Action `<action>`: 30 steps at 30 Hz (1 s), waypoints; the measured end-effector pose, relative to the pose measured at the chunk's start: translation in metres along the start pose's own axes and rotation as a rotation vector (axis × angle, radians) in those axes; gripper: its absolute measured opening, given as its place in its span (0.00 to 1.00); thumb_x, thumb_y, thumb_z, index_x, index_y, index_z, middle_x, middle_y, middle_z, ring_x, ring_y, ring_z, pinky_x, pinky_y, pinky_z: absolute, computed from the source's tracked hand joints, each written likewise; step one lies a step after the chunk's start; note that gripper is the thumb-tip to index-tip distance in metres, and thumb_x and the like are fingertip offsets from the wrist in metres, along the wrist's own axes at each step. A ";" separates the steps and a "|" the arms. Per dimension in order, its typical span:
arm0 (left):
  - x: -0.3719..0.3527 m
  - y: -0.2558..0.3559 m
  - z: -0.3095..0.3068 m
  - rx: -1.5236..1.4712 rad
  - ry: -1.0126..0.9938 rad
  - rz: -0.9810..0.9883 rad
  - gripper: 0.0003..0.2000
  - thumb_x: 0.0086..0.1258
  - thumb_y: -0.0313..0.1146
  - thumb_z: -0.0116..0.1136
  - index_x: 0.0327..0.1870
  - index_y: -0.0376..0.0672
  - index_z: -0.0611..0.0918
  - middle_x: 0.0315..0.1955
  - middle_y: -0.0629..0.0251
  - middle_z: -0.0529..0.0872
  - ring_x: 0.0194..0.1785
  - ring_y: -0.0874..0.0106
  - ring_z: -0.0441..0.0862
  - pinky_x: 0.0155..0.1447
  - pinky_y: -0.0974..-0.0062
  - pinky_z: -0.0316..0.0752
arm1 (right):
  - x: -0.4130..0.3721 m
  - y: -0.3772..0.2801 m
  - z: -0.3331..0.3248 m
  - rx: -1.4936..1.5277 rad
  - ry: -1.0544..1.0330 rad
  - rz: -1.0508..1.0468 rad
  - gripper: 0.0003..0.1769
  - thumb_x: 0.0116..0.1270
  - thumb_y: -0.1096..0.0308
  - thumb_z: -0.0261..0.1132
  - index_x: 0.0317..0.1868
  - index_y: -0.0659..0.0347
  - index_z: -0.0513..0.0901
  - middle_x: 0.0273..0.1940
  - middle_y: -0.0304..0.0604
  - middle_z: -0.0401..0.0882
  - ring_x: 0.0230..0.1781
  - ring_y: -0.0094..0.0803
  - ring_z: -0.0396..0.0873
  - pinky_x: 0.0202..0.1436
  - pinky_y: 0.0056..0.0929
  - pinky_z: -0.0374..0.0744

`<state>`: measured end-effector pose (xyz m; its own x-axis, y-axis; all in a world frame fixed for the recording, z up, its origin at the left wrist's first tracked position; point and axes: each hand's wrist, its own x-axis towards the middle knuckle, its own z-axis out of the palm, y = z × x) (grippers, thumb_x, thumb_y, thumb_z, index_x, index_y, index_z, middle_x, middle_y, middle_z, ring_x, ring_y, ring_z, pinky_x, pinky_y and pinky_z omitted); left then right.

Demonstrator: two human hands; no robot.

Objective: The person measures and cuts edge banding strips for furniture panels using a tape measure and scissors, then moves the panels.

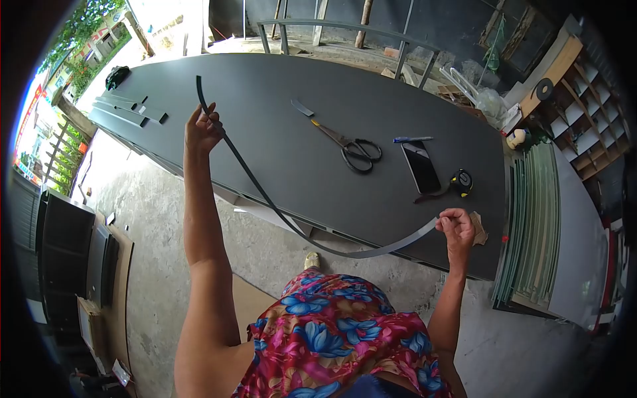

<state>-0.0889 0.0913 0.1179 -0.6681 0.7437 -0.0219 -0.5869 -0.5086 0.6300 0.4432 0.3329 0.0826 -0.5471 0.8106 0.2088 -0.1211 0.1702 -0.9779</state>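
A long, thin dark strip (255, 180) hangs in a curve between my two hands, sagging over the near edge of the grey table (265, 86). My left hand (204, 129) is raised over the table and pinches the strip a little below its upper end. At the right, my right hand (456, 229) pinches the other end, where the strip looks paler. Scissors (352, 147) with black handles lie on the table between the hands, near a small blade (302, 107). Right of them are a phone (421, 167), a blue pen (413, 139) and a tape measure (461, 182).
Several short dark strips (129, 113) lie at the table's left end, near a dark bundle (117, 77). Sheets of glass (531, 225) lean upright beyond the right end, below a wooden pigeonhole shelf (584, 99). A metal frame (352, 32) stands behind the table.
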 end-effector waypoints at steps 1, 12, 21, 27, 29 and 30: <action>0.009 0.003 -0.003 -0.025 0.003 -0.016 0.12 0.66 0.37 0.47 0.46 0.42 0.72 0.20 0.69 0.74 0.18 0.79 0.65 0.26 0.81 0.63 | 0.005 -0.001 0.011 -0.018 -0.006 -0.020 0.05 0.60 0.73 0.59 0.36 0.63 0.74 0.30 0.35 0.74 0.30 0.17 0.74 0.36 0.16 0.75; 0.097 0.022 -0.094 -0.110 0.491 0.105 0.12 0.67 0.39 0.47 0.43 0.40 0.73 0.22 0.66 0.74 0.20 0.80 0.72 0.17 0.90 0.64 | 0.026 -0.006 0.104 -0.644 -0.328 0.037 0.14 0.51 0.68 0.65 0.38 0.62 0.76 0.36 0.42 0.77 0.36 0.33 0.77 0.40 0.28 0.75; 0.131 0.042 -0.186 0.031 0.734 0.149 0.09 0.64 0.36 0.52 0.39 0.40 0.75 0.35 0.65 0.75 0.24 0.82 0.70 0.21 0.89 0.66 | 0.072 -0.039 0.149 -0.775 -0.289 -0.144 0.12 0.51 0.68 0.65 0.36 0.63 0.77 0.35 0.43 0.77 0.37 0.36 0.77 0.41 0.28 0.74; 0.139 0.054 -0.194 0.311 0.721 0.181 0.16 0.62 0.37 0.55 0.48 0.41 0.74 0.44 0.60 0.79 0.22 0.82 0.67 0.21 0.90 0.61 | 0.108 -0.040 0.179 -0.662 -0.203 -0.430 0.08 0.54 0.70 0.63 0.34 0.62 0.77 0.35 0.41 0.78 0.37 0.35 0.78 0.40 0.29 0.75; 0.140 0.052 -0.194 0.314 0.761 0.192 0.16 0.62 0.37 0.55 0.47 0.39 0.74 0.42 0.60 0.80 0.22 0.82 0.68 0.21 0.89 0.61 | 0.116 -0.032 0.187 -0.608 -0.159 -0.468 0.07 0.54 0.70 0.63 0.34 0.62 0.77 0.35 0.41 0.78 0.37 0.35 0.78 0.40 0.29 0.75; 0.138 0.049 -0.192 0.356 0.767 0.180 0.16 0.61 0.37 0.56 0.47 0.39 0.74 0.42 0.60 0.80 0.22 0.81 0.68 0.21 0.88 0.61 | 0.118 -0.028 0.191 -0.577 -0.173 -0.415 0.07 0.54 0.70 0.63 0.33 0.62 0.77 0.35 0.41 0.78 0.36 0.35 0.78 0.40 0.29 0.75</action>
<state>-0.2977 0.0862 -0.0031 -0.9364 0.1014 -0.3359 -0.3502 -0.3292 0.8769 0.2240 0.3174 0.1351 -0.6801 0.5230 0.5138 0.0827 0.7510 -0.6551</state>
